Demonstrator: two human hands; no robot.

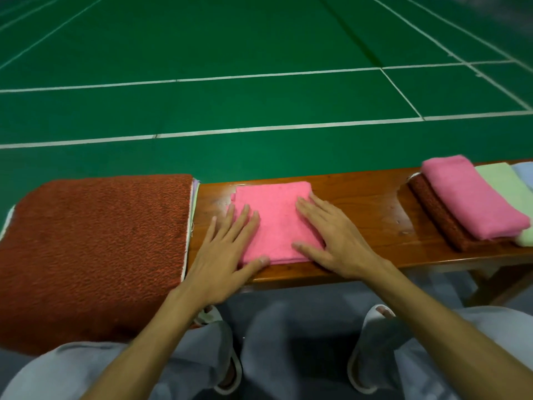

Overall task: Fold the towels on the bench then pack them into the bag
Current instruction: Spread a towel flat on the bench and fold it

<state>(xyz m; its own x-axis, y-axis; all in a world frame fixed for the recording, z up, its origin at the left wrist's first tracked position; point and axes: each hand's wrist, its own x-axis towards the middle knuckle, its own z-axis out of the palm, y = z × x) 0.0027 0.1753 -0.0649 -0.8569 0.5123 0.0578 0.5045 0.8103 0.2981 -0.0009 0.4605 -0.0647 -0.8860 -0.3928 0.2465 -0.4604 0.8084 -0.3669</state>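
While both palms lie flat with straight fingers, the left hand [227, 249] and right hand [331, 235] press a folded pink terry towel [277, 220] onto the brown wooden bench [369, 209]. Left of the left hand lies a rust-red towel [92, 249]; well right of the right hand, folded towels [473, 203] overlap.

Indoor sports hall: green court floor [259, 47] with white boundary lines [219, 130], wooden bench [360, 203] courtside.

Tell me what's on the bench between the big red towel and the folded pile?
A folded pink towel, pressed under the left grip and right grip, with bare bench beside it, in the head view.
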